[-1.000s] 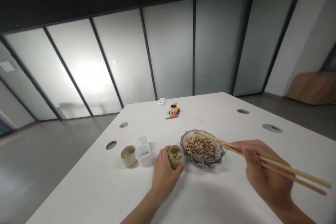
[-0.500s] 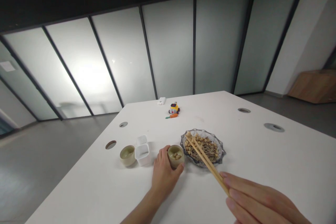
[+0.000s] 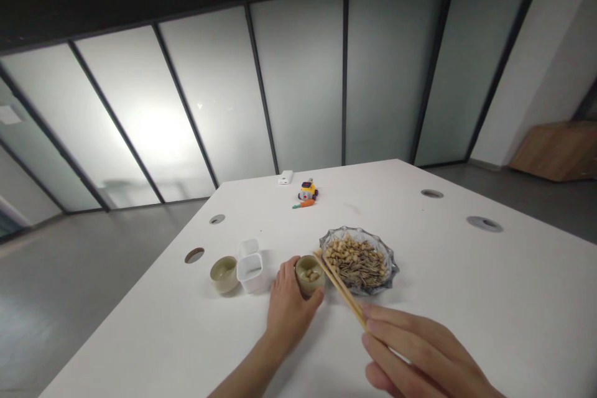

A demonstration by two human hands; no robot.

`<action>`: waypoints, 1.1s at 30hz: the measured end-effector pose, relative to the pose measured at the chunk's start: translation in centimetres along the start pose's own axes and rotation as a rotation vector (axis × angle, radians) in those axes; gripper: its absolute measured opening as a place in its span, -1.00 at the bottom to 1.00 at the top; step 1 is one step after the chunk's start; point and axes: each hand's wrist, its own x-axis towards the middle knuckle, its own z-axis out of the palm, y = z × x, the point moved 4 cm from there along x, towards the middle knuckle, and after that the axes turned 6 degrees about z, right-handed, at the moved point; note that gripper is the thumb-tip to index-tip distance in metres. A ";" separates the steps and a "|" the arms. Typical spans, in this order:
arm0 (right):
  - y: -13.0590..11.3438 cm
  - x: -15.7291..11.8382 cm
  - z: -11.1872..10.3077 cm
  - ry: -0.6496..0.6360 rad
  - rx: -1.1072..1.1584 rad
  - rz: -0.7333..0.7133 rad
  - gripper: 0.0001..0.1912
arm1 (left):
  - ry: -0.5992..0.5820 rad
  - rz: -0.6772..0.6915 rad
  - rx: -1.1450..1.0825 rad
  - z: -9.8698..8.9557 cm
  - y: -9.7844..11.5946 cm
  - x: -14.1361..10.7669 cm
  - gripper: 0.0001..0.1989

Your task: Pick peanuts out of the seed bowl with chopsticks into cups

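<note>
My left hand [image 3: 293,298] is wrapped round a small green-grey cup [image 3: 310,289] with a few pale pieces in it. Between the fingers of my right hand [image 3: 410,342] are wooden chopsticks [image 3: 344,293]. Their tips are close together beside the cup's right rim, with what looks like a small pale piece between them. A scalloped glass dish [image 3: 393,270] right of the cup holds light nut-like pieces [image 3: 346,251] and dark, thin strips [image 3: 361,273]. To the left of my left hand are an open white plastic box [image 3: 252,283] and a second green-grey cup [image 3: 224,283].
On the white table [image 3: 443,298], a yellow toy vehicle [image 3: 308,189], an orange toy carrot [image 3: 306,203] and a white device [image 3: 286,177] lie toward the far edge. Round holes and inserts sit near the left and right sides.
My right hand and the chopsticks have moved left, from above the glass dish to the cup's rim. My left hand still holds the cup. The view has shifted slightly.
</note>
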 end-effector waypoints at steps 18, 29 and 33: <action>9.5 -1.2 -0.3 0.314 -0.149 0.558 -0.71 | -0.025 -0.043 0.007 -0.1 0.4 0.1 -0.35; 11.7 -2.3 1.1 0.266 -0.006 0.717 -0.62 | -0.014 -0.028 0.016 0.0 0.2 0.2 -0.36; 12.2 -2.5 1.5 0.254 0.042 0.720 -0.63 | -0.014 -0.027 0.013 0.0 0.2 0.2 -0.37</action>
